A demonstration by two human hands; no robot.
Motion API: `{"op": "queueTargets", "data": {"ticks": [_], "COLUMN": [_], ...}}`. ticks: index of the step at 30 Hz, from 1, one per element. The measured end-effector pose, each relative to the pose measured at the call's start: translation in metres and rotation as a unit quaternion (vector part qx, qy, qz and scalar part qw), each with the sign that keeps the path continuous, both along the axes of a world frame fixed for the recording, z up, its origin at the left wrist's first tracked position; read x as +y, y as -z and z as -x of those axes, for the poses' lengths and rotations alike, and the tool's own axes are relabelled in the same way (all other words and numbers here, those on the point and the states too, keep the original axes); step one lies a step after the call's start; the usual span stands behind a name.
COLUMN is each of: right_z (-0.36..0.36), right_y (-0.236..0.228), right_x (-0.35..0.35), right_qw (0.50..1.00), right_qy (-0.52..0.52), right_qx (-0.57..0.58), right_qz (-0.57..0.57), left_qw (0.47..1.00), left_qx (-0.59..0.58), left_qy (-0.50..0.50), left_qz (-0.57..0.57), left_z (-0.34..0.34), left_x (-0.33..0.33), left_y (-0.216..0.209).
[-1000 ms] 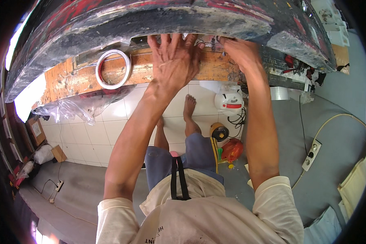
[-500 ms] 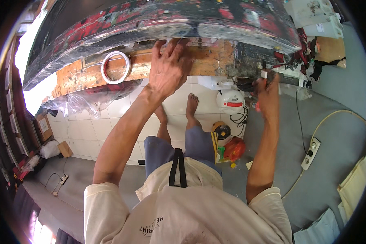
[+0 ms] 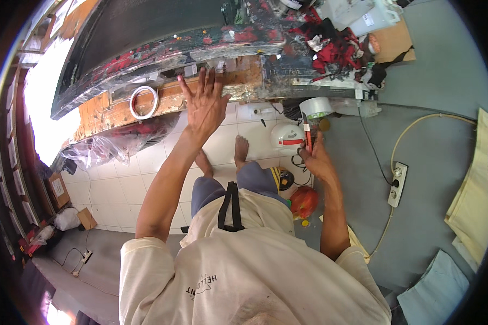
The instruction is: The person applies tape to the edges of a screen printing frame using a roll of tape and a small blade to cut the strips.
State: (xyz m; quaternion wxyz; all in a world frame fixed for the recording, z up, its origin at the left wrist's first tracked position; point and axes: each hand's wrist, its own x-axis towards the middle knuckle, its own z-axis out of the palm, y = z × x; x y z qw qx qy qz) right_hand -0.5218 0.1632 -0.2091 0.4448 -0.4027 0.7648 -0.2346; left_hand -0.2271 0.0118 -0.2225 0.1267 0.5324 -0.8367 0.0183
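My left hand (image 3: 205,111) is open, its fingers spread with the tips at the worn wooden ledge (image 3: 171,97) beneath the paint-stained dark board (image 3: 146,38). To its left, a white tape ring (image 3: 156,101) with a large hollow centre lies on the ledge. My right hand (image 3: 321,160) is closed round a slim red-handled tool (image 3: 308,140), held upright in front of the bench. The tool has a pale band and a dark, blade-like tip; its exact kind is unclear. Just beyond that tip is a wide white roll (image 3: 316,106).
Red and black rags (image 3: 333,51) and a white jug (image 3: 377,19) occupy the bench's right end. Below are a rounded white object with a red band (image 3: 287,136) and a red plastic bag (image 3: 303,202). A power strip (image 3: 397,184) lies on the grey floor at right.
My left hand's fingers have come out from the board's edge and spread. My right hand has moved down toward me with the red-handled tool. The view has shifted.
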Motion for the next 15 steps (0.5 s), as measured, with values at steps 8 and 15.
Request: {"op": "queueTargets", "data": {"ticks": [8,15], "right_z": [0.035,0.010], "right_y": [0.034,0.050], "right_x": [0.026,0.060], "right_qw": [0.988,0.983], "right_qy": [0.017,-0.052], "right_qx": [-0.010,0.128], "right_qz": [0.152,0.118], "left_qw": [0.963,0.975], "left_qx": [0.149,-0.016], "left_qy": [-0.215,-0.217], "left_qz": [0.055,0.042], "left_z": [-0.058,-0.124], "left_x": [0.073,0.038], "left_y": [-0.011,-0.008]}}
